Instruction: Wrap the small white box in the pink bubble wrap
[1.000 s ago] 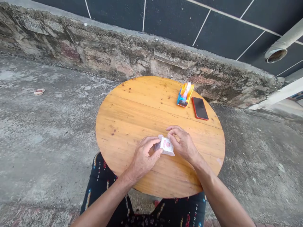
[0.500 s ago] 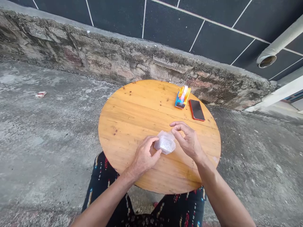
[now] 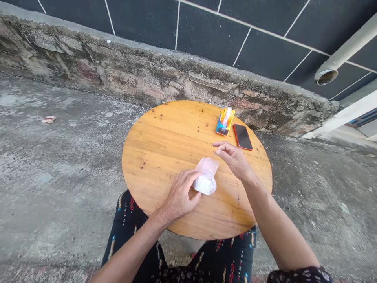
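A small white packet point(image 3: 206, 179), wrapped in loose clear plastic, is seen lying on the near middle of a round wooden worktop point(image 3: 165, 145). Its wrapping is bunched up at the far end. The packet is gripped at its near left edge by the left hand point(image 3: 179, 196), with the fingers point(image 3: 191, 176) curled over the top and the thumb pressed in from the near side. The right hand point(image 3: 234, 159) is held just beyond the packet and to its right, clear of the plastic, its fingers loosely curled and the forefinger stretched towards the left. Whether anything is pinched between that forefinger and the thumb cannot be told.

Further back, near the far right edge of the worktop, a blue and yellow tape dispenser point(image 3: 225, 121) is set beside a dark phone in a red case point(image 3: 243, 136), the two lying just apart and the phone lying flat, screen up. Below the near edge of the worktop, a dark garment with a coloured pattern point(image 3: 206, 263) is seen over the person's lap.

The worktop is surrounded by a rough concrete floor point(image 3: 59, 165), on which a small scrap of litter point(image 3: 48, 119) is left well off to the left. A weathered stone ledge point(image 3: 132, 74) is seen behind, backed by a dark tiled wall point(image 3: 206, 23), and a pale pipe point(image 3: 338, 59) is angled down at the upper right.
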{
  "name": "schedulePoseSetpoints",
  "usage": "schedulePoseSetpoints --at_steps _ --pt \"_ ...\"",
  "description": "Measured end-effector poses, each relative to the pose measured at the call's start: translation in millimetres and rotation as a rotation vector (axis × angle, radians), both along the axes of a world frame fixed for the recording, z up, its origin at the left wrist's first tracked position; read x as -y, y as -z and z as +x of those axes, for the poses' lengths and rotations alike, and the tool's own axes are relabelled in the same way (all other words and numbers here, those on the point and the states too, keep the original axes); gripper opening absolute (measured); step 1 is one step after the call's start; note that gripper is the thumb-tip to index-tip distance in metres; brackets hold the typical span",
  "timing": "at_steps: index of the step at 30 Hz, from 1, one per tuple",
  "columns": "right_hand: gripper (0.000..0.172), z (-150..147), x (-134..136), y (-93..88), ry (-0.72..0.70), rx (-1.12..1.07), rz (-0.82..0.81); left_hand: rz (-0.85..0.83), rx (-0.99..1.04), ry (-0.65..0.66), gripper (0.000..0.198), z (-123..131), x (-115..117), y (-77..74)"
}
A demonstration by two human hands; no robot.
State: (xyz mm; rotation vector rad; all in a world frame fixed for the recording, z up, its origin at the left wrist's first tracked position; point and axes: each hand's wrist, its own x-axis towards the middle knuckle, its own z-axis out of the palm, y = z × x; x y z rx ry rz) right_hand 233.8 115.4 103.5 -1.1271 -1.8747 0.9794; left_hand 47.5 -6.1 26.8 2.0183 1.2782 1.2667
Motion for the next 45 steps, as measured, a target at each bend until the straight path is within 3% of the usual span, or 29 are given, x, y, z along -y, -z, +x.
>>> schedulePoseSetpoints --at_steps 11,21,23,25,31,33,36,40,45 --pt "0.015 8 -39 -15.3 0.035 0.007 0.085 0.065 -0.074 0.002 0.049 -1 3 0.6" --pt "0.027 26 -72 10.8 0.158 0.067 -0.084 0.050 -0.045 0.033 0.045 -4 4 -2.9" --pt "0.029 30 -64 9.1 0.191 0.075 -0.006 0.043 -0.044 0.033 0.044 -4 4 -2.6" --pt "0.026 31 -48 2.1 0.132 0.128 0.067 0.041 -0.041 0.032 0.043 -3 4 -2.7" --pt "0.033 11 15 -26.8 -0.362 0.496 0.037 0.042 -0.045 0.025 0.042 -2 2 -2.0" --pt "0.032 4 26 -30.2 -0.421 0.590 0.079 0.047 -0.046 0.018 0.041 -2 2 -0.9" --pt "0.033 3 33 -29.4 -0.407 0.696 0.131 0.050 -0.044 0.015 0.040 -2 2 0.4" --pt "0.039 23 38 -23.4 -0.350 0.759 0.156 0.053 -0.042 0.010 0.041 -1 2 0.4" --pt "0.037 62 51 -2.7 -0.307 0.664 0.024 0.062 -0.041 0.009 0.037 0 1 -0.2"
